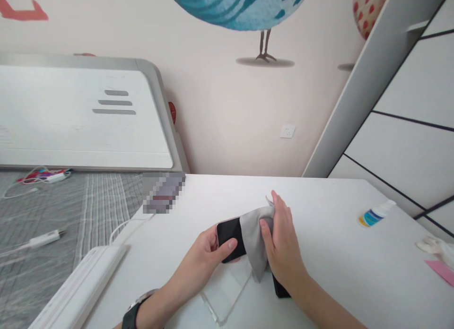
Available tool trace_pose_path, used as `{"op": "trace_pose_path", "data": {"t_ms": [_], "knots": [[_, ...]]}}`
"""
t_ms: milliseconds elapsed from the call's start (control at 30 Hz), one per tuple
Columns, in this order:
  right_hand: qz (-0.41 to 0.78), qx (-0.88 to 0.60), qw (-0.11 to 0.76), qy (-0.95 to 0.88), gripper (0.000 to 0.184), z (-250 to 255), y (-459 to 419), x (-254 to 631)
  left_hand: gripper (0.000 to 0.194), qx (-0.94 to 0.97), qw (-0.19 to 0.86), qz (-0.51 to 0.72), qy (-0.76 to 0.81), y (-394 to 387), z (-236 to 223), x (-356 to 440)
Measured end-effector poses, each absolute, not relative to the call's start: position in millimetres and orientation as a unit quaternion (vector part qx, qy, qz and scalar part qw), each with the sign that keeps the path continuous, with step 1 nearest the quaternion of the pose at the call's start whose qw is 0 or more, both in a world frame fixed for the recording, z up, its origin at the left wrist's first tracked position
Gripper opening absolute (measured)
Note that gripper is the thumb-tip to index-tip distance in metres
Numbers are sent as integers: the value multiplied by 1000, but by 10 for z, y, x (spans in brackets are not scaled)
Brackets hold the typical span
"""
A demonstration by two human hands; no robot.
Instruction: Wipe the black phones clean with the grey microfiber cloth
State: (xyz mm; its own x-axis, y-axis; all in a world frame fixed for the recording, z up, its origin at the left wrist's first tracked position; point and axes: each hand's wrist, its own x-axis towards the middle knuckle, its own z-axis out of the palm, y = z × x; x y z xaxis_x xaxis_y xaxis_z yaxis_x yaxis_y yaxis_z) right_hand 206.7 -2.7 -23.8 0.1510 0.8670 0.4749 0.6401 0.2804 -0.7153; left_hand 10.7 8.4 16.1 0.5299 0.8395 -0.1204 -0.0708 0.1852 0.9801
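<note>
Phone (227, 229) clamped in the left fingers (227, 248), its right end covered by gray cloth (252, 232) gripped in the right fingers (282, 215).
On the tabletop (329, 277), a clear case (227, 289) is partly hidden; a black object (280, 289) is overlapped by the right hand.

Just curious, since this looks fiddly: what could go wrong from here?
The phone could slip: the left hand grips one end while the right hand holds a grey cloth over the other. The thumb on its black face may leave a smudge. A wrist might nudge the clear case below.
</note>
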Motion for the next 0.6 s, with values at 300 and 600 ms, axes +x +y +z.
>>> {"op": "trace_pose_path", "data": {"t_ms": [300,600], "knots": [[-43,-481,301,-822,75,-14,-95,2048,42,560,704,331,287,41,69,130],[-45,-449,334,-828,51,45,-101,2022,31,633,633,270,355,-84,217,176]]}}
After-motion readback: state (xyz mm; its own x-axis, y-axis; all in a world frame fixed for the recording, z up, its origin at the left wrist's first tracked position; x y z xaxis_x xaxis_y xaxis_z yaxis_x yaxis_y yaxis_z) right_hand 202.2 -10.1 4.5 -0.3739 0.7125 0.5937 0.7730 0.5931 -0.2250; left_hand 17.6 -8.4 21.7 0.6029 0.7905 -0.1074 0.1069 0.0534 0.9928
